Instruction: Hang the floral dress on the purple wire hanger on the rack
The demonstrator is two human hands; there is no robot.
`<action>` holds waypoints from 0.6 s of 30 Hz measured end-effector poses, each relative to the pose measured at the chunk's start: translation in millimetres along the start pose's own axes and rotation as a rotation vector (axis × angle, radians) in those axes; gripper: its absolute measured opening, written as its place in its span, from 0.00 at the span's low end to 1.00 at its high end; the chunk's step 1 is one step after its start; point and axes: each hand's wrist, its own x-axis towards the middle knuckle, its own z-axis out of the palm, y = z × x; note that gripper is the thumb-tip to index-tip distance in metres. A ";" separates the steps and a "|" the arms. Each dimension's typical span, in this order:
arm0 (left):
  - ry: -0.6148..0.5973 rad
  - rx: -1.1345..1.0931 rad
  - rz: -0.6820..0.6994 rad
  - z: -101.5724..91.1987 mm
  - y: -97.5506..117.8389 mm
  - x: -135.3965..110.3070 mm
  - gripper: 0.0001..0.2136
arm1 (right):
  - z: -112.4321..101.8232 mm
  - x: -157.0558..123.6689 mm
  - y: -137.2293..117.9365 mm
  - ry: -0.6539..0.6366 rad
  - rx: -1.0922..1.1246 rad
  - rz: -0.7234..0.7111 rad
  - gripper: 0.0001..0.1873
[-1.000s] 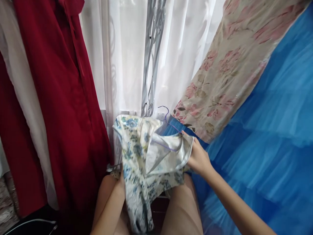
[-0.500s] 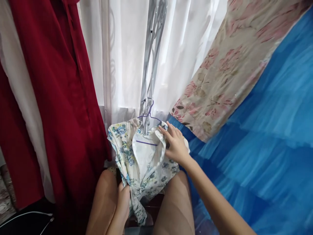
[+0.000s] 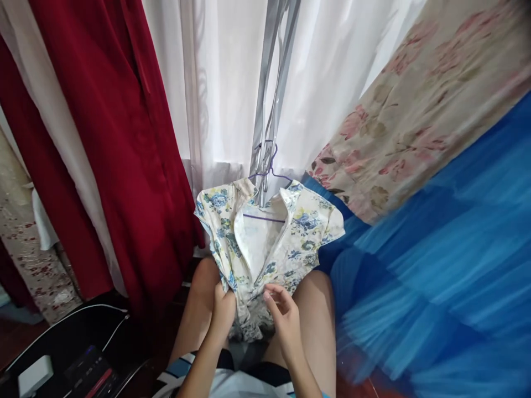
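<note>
A floral dress [image 3: 305,226] with blue and yellow flowers on white hangs on a purple hanger [image 3: 271,163] in front of my knees. Its front is unfastened in a deep V, baring the white lining [image 3: 257,240] and the hanger's lower bar. My left hand [image 3: 224,309] is closed on a fold of the dress at its left waist. Close to the bottom of the V is my right hand [image 3: 282,309], its fingers curled and thumb slightly apart; I see nothing between them. Whether its fingertips touch the cloth is hard to make out.
Grey straps [image 3: 265,110] hang before a white curtain [image 3: 228,83]. Red garments [image 3: 112,138] hang at the left; a floral cloth [image 3: 373,138] and a blue ruffled tulle dress [image 3: 415,276] are at the right. Lower left, a black chair or container [image 3: 58,331] holds a white box [image 3: 35,376].
My right hand has left the dress's right shoulder and come down to the base of the V opening. My left hand keeps its grip at the waist. The view has shifted slightly.
</note>
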 end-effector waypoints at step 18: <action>0.084 0.186 0.083 -20.7 -1.4 -6.9 0.09 | 2.7 -1.9 6.0 -0.357 0.154 0.258 0.24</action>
